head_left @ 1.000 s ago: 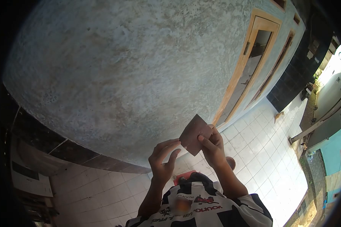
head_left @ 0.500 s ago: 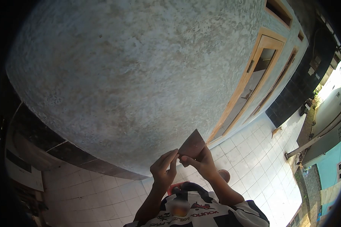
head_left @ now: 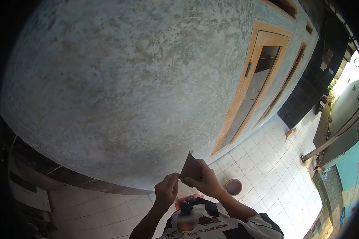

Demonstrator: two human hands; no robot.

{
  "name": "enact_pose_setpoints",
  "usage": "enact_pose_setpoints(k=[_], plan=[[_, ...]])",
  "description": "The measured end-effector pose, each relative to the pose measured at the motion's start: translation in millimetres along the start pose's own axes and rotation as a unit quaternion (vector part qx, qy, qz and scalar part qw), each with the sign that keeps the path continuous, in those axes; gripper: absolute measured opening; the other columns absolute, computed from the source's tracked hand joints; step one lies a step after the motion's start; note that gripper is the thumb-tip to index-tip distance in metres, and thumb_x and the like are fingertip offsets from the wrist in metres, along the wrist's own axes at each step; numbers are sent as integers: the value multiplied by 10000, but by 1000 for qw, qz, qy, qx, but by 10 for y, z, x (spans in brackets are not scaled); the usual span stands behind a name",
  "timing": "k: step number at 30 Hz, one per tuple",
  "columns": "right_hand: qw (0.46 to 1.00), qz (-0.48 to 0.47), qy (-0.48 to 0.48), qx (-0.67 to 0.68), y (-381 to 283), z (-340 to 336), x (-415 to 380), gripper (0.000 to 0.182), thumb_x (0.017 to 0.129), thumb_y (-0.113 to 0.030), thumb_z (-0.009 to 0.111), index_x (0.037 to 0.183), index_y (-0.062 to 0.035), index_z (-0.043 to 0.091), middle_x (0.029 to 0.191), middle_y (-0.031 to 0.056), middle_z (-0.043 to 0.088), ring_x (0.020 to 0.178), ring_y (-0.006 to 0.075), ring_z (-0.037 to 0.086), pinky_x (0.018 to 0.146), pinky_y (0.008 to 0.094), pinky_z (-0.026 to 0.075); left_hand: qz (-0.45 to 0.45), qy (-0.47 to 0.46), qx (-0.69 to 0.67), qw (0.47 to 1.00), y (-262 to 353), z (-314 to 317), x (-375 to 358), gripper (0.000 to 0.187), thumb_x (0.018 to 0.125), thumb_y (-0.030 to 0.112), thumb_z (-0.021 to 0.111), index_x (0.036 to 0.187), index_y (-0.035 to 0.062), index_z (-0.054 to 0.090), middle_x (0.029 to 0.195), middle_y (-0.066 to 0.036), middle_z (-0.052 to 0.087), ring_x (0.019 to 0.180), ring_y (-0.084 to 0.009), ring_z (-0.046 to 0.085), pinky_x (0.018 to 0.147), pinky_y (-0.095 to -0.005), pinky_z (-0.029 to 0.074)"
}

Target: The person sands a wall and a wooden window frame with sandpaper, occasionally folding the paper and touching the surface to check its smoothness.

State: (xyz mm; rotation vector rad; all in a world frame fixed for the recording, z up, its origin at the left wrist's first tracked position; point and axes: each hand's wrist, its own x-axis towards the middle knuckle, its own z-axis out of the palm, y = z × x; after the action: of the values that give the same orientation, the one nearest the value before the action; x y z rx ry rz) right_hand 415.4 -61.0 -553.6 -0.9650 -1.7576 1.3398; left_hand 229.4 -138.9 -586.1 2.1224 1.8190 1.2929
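A stiff brown sheet that looks like sandpaper (head_left: pixel 191 168) is held up in front of my chest, close to a rough grey-blue plastered wall (head_left: pixel 119 99). Its lower right side is gripped by my right hand (head_left: pixel 203 181), with the thumb across the near face. The fingers of my left hand (head_left: pixel 166 190) are pressed together at the sheet's lower left edge. A small pale tip (head_left: pixel 191 151) shows beside the sheet's top corner; I cannot make out what it is.
On the white tiled floor (head_left: pixel 263 171) a round brown tub (head_left: pixel 233 187) stands right of my forearm. Something red (head_left: pixel 180 202) lies below my hands. A wood-framed glass door (head_left: pixel 247 87) is at right; an orange cat (head_left: pixel 290 133) is farther off. Dark tiles (head_left: pixel 79 179) edge the wall's base.
Both hands and the sheet have moved down and left in view. The sheet has turned and appears narrower. The tub shows more fully as the view shifted.
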Motion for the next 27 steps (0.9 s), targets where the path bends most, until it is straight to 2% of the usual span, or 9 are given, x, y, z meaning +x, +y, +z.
enact_pose_setpoints(k=[3, 5, 6, 8, 10, 15, 17, 23, 27], plan=[[1000, -14, -5, -9, 45, -96, 28, 640, 854, -252, 846, 1307, 2, 473, 1061, 201, 728, 963, 303, 753, 830, 373, 584, -68, 13, -73, 995, 103, 81, 61, 200, 933, 8, 674, 1128, 17, 720, 985, -152, 744, 808, -266, 761, 691, -342, 598], [999, 29, -15, 26, 78, -154, 59, 611, 855, -257, 862, 1284, -2, 509, 1100, 116, 697, 1012, 162, 682, 877, 326, 548, -116, 20, -118, 986, 197, 140, 91, 187, 937, 0, 667, 1114, 12, 727, 981, -160, 745, 816, -264, 767, 709, -343, 602], [999, 29, -18, 26, 96, -177, 73, 611, 855, -257, 862, 1284, -2, 509, 1100, 116, 697, 1012, 162, 682, 877, 326, 548, -139, 44, -132, 980, 240, 182, 99, 153, 935, 5, 676, 1076, -4, 736, 953, -155, 750, 789, -241, 765, 689, -333, 593], [998, 44, -28, 23, 127, -200, 97, 619, 853, -265, 863, 1279, 9, 506, 1100, 142, 706, 1011, 182, 698, 874, 334, 554, -163, 68, -141, 974, 278, 264, 94, 123, 934, 11, 685, 1037, -19, 746, 925, -150, 756, 762, -219, 762, 668, -323, 584], [999, 34, -23, 19, 216, -195, 112, 618, 851, -266, 863, 1274, 10, 507, 1095, 149, 710, 1002, 196, 708, 861, 339, 560, -167, 76, -104, 978, 265, 342, 71, 157, 932, -30, 653, 1065, -24, 736, 949, -166, 753, 809, -266, 777, 717, -350, 603], [998, 55, -14, -9, 393, -257, 141, 610, 845, -267, 864, 1260, 7, 511, 1059, 156, 721, 960, 229, 732, 820, 354, 578, -137, 79, -58, 986, 285, 494, 74, 171, 919, -63, 629, 1052, -30, 731, 940, -167, 753, 797, -258, 775, 706, -342, 600], [999, 41, -16, -18, 374, -282, 170, 610, 845, -272, 862, 1255, 10, 509, 1041, 182, 727, 952, 274, 746, 807, 371, 585, -130, 75, -40, 988, 268, 512, 116, 177, 916, -72, 619, 1047, -29, 730, 934, -166, 753, 790, -258, 774, 704, -339, 598], [999, 27, -18, -7, 344, -295, 223, 614, 844, -266, 860, 1258, 18, 507, 1034, 216, 733, 969, 334, 748, 820, 393, 582, -180, 62, -126, 974, 191, 499, 210, 147, 924, -72, 611, 1022, -54, 719, 900, -184, 741, 745, -242, 768, 648, -321, 588], [999, 24, -43, -2, 321, -277, 250, 612, 836, -247, 864, 1264, 10, 509, 1039, 213, 733, 967, 336, 749, 822, 395, 580, -261, 65, -219, 938, 128, 502, 153, 117, 945, -73, 605, 974, -83, 718, 861, -162, 739, 694, -208, 752, 584, -290, 568]])
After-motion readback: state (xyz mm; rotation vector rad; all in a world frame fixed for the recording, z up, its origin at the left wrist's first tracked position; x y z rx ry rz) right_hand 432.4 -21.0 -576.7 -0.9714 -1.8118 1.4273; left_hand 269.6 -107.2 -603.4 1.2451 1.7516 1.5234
